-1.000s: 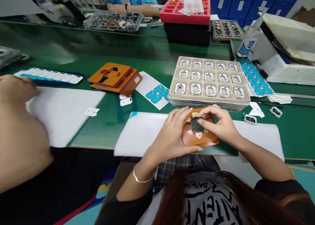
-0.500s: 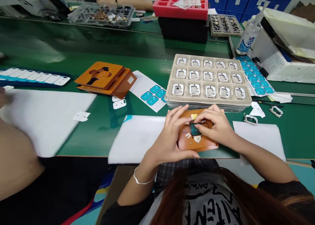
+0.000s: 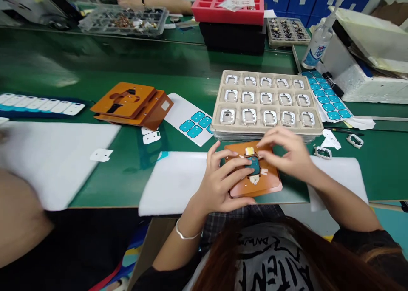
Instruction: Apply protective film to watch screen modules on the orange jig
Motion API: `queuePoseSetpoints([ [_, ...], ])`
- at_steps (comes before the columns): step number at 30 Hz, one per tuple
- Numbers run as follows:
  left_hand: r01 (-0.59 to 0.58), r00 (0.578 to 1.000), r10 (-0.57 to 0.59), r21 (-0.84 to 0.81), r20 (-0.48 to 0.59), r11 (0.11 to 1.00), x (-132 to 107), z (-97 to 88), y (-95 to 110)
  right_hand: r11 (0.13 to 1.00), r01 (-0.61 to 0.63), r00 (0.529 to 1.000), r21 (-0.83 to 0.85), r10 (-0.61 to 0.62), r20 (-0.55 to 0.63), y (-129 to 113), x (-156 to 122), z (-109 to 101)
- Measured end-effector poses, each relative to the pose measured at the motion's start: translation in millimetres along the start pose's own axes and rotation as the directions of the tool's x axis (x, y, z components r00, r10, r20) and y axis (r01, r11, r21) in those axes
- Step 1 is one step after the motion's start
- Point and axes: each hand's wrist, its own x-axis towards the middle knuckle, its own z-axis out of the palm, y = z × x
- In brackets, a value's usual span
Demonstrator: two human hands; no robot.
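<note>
Head view: orange jig (image 3: 242, 191) on a white foam sheet (image 3: 172, 180) at the near edge of the green table (image 3: 95, 70), with a teal-faced module (image 3: 254, 165) seated at its centre. Left hand (image 3: 219, 185) narrowly curled, fingertips on the module. Right hand (image 3: 287, 155) open, raised just above the jig, holding nothing. Module placed in jig; pulp tray (image 3: 229, 129) beyond, all fifteen slots filled with metal frames (image 3: 231, 94); two loose frames (image 3: 323, 153) lie right.

The printed T-shirt (image 3: 270, 267) shows large black letters, roughly "ITEN" (upside down, partly hair-hidden).
</note>
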Motion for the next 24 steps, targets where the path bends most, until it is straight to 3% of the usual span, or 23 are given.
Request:
queuePoseSetpoints([
  [3, 0.004, 0.998, -0.003, -0.021, 0.061, 1.0, 0, -0.6, -2, 0.956, -0.035, 0.982, -0.292, -0.022, -0.189, 3, 0, -55],
  [5, 0.009, 0.996, -0.006, -0.033, 0.089, 0.999, -1, -0.8, -3, 0.855, -0.189, 0.943, -0.483, 0.02, -0.334, 9, -5, -88],
  [7, 0.023, 0.993, -0.016, -0.062, 0.118, 0.998, -2, -0.7, -5, 0.748, -0.323, 0.925, -0.581, 0.118, -0.362, 19, -10, -108],
  [9, 0.049, 0.989, -0.033, -0.11, 0.141, 0.993, -4, -0.4, -7, 0.699, -0.326, 0.944, -0.637, 0.201, -0.263, 31, -12, -112],
  [11, 0.069, 0.987, -0.045, -0.149, 0.156, 0.986, -5, -0.6, -9, 0.724, -0.231, 0.968, -0.651, 0.239, -0.077, 42, -11, -105],
  [14, 0.067, 0.984, -0.038, -0.169, 0.173, 0.983, -3, -2.4, -10, 0.757, -0.139, 0.956, -0.639, 0.271, 0.114, 52, -6, -88],
  [19, 0.071, 0.959, -0.017, -0.182, 0.283, 0.981, 9, -12.6, -10, 0.826, -0.126, 0.975, -0.549, 0.206, 0.087, 61, -4, -89],
  [24, 0.056, 0.875, -0.001, -0.099, 0.484, 0.994, 31, -36.2, -6, 0.936, -0.077, 0.997, -0.345, 0.066, -0.042, 42, -3, -93],
])
